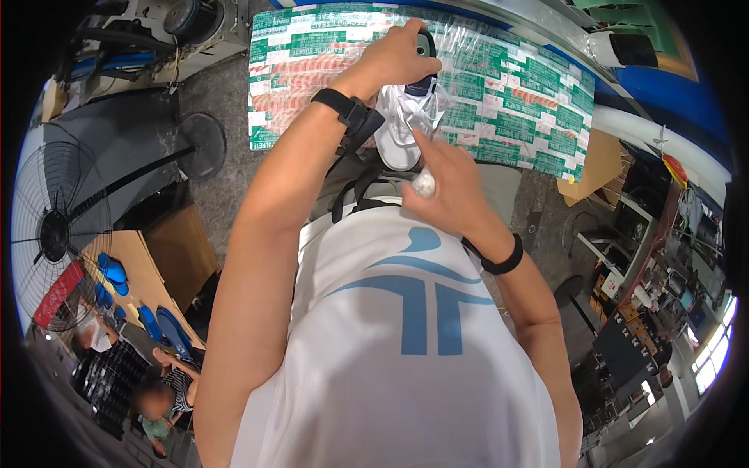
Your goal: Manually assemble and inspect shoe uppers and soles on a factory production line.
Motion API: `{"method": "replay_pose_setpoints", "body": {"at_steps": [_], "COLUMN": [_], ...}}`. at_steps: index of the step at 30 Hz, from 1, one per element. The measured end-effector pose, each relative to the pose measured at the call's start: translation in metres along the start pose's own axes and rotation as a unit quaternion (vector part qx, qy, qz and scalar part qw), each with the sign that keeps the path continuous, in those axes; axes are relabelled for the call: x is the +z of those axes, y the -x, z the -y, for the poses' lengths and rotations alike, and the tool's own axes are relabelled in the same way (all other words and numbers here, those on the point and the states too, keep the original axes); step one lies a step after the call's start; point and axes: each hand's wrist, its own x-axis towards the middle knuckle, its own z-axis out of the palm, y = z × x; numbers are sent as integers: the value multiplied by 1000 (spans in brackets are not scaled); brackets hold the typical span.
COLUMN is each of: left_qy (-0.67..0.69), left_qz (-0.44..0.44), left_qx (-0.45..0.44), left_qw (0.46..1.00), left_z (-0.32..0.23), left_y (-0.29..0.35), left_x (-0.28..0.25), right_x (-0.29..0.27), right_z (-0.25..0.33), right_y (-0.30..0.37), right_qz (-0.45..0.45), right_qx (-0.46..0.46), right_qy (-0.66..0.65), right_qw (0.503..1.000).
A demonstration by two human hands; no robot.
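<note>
A white sneaker [396,150] with a dark navy collar sits at the near edge of a table, its toe toward me. My left hand [394,58] is closed around the collar and heel end, thumb and fingers on either side of the opening. White laces lie loosely over the front of the shoe. My right hand [456,187] is beside the sneaker, its index finger reaching to the laces. Tucked between the thumb and curled fingers of that hand is a small crumpled white wad [424,183]; its material cannot be made out.
Under the shoe, the tabletop [312,66] is covered in green, white and red printed tape beneath clear film. A standing fan [55,234] is at the left, near a cardboard box [136,265] with blue shoe-shaped pieces. Two people sit at lower left. Another cardboard box [597,165] stands right.
</note>
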Motion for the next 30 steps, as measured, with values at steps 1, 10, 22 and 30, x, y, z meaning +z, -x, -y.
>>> {"method": "replay_pose_setpoints", "body": {"at_steps": [1, 10, 22, 30], "left_qy": [-6, 10, 15, -4], "left_qz": [-12, -15, -4, 35], "left_qx": [8, 7, 3, -18], "left_qw": [1000, 1000, 1000, 999], "left_z": [0, 1, 6, -2], "left_y": [1, 2, 1, 3], "left_x": [3, 1, 3, -5], "right_x": [1, 8, 40, 14], "right_z": [-1, -14, -7, -21], "right_y": [0, 24, -12, 7], "right_qz": [-1, 24, -100, -93], "right_qx": [1, -31, -42, -26], "right_qy": [1, -15, 71, 20], "right_qw": [1000, 999, 992, 995]}}
